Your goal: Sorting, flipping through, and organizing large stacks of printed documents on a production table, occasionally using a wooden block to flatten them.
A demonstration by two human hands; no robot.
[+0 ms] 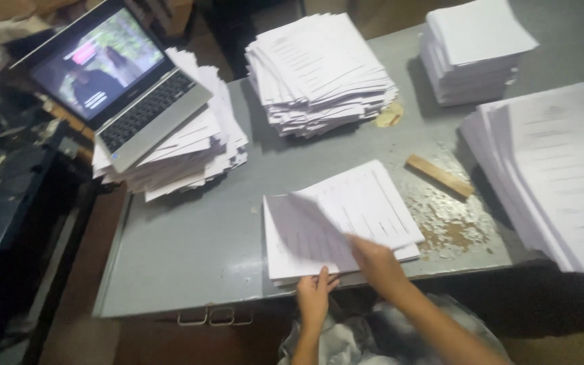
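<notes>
I see the left hand (314, 295) pressing flat, fingers released, on the near edge of the small paper stack (366, 209) at the table (190, 250) front. The right hand (375, 260) grasps a lifted sheet (302, 230). Taller stacks (319, 74), a wooden stick (439, 176) and a laptop (119, 81) surround it.

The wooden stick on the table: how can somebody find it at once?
Start at the grey metal table and look right of the small paper stack under both hands. The wooden stick lies flat beside flaking paint. Alone among white paper piles, it is tan.
</notes>
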